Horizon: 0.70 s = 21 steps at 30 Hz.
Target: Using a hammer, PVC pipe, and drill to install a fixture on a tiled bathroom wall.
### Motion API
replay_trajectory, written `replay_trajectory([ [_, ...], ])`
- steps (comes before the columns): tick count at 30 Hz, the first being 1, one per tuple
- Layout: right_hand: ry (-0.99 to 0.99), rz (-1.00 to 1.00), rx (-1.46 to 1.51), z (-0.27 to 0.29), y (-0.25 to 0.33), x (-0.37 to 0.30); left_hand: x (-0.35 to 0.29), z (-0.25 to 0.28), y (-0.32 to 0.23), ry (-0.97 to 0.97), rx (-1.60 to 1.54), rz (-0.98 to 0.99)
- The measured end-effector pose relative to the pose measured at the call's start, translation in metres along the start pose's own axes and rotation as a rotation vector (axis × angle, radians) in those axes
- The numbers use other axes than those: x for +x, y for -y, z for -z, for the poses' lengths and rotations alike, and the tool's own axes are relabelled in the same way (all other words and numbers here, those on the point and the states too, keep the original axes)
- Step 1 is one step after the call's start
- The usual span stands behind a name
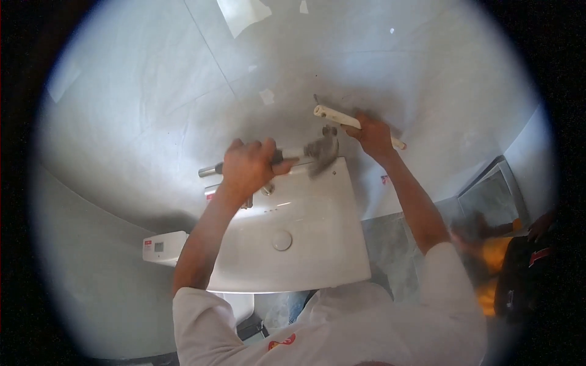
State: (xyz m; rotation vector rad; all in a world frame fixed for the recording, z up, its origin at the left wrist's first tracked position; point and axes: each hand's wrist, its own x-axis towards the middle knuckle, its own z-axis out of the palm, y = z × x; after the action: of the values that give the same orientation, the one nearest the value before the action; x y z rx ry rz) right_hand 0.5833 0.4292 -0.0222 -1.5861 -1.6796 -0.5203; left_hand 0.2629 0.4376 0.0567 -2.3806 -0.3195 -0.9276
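My left hand is closed around the handle of a hammer, above the back rim of a white washbasin. The hammer's head is smeared by motion, beside a small dark fitting at the wall. My right hand grips a cream-coloured bar, slanting down to the right close to the wall. One end of the bar shows a round hole. Below my left hand, a small object with a red label sits on the basin's rim, partly hidden by my wrist.
A round drain cover lies in the basin. Left of it stands a white unit with a small grey display. Grey tiled wall rises behind. At the right, a person in yellow and black is near a grey-framed panel.
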Motion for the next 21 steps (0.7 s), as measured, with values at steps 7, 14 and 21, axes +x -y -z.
replay_trajectory([
  [7,-0.001,-0.038,0.014,0.004,-0.004,-0.004,0.015,0.02,-0.022,-0.113,-0.132,-0.154],
  [14,0.055,-0.02,0.042,0.008,-0.009,-0.007,0.016,0.007,-0.033,-0.075,-0.135,-0.047],
  [21,0.115,-0.079,0.117,0.009,0.001,-0.001,0.01,-0.016,-0.003,0.05,-0.019,0.222],
])
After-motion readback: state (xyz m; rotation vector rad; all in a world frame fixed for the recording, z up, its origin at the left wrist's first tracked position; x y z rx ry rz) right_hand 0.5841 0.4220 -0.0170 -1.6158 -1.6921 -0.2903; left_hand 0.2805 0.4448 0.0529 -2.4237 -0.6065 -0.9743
